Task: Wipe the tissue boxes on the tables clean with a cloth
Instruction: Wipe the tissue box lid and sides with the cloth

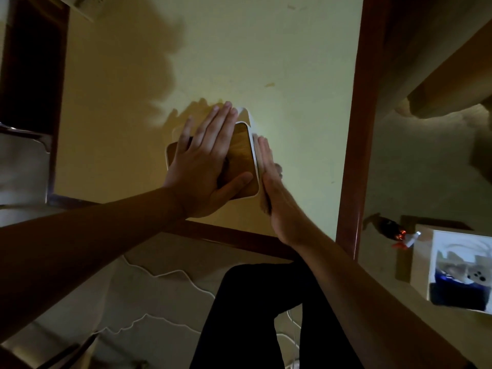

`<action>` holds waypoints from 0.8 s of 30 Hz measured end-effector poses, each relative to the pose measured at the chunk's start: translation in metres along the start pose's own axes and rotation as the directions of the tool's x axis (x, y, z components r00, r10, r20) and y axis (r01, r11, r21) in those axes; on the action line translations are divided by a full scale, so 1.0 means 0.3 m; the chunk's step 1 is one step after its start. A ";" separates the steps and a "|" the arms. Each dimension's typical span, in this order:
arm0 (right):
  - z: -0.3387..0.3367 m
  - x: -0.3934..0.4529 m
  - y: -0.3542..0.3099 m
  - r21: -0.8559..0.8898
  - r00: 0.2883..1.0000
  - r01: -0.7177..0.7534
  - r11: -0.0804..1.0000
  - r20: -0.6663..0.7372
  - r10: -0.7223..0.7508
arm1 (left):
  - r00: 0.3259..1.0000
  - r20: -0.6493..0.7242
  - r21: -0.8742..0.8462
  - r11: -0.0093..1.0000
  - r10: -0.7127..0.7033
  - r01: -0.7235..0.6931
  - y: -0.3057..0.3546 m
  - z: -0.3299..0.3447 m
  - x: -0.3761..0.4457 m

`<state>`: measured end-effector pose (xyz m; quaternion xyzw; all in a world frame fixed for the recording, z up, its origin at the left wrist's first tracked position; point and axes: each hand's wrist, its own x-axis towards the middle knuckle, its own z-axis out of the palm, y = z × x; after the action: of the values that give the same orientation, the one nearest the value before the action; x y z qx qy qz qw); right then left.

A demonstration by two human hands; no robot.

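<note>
The tissue box [241, 155] (white shell, wooden lid) sits near the front middle of a pale yellow table [279, 62] with a reddish-brown wooden rim. The left hand [205, 166] lies flat on the lid, fingers straight and together, thumb spread toward the box's near corner. The right hand [271, 187] presses edge-on against the box's right side with straight fingers; whether a cloth lies under that palm is hard to tell in the dim, blurred view. Black trousers [266, 315] show below the table edge, and a cardboard box [458, 270] stands on the floor at right.
</note>
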<state>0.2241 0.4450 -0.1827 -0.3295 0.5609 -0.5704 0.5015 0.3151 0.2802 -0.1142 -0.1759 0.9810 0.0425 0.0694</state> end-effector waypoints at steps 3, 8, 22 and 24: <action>-0.035 0.139 -0.031 -0.044 1.000 0.019 0.999 -0.010 -0.020 | 1.000 -0.001 -0.026 1.000 -0.001 0.001 -0.001 -0.001 0.000; -0.083 0.348 -0.090 -0.064 0.999 0.042 0.997 -0.022 -0.043 | 1.000 0.001 -0.033 0.999 -0.003 0.003 0.005 -0.004 -0.003; -0.012 -0.004 -0.005 -0.056 0.998 0.055 0.997 -0.017 -0.056 | 1.000 -0.012 -0.039 0.999 0.001 -0.001 0.007 -0.005 -0.003; 0.006 -0.076 0.013 0.001 0.998 0.061 0.998 -0.021 -0.061 | 1.000 -0.013 -0.042 0.999 -0.002 0.001 0.006 -0.004 -0.003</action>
<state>0.2328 0.4665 -0.1819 -0.3400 0.5552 -0.5895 0.4781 0.3152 0.2821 -0.1127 -0.1782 0.9803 0.0618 0.0594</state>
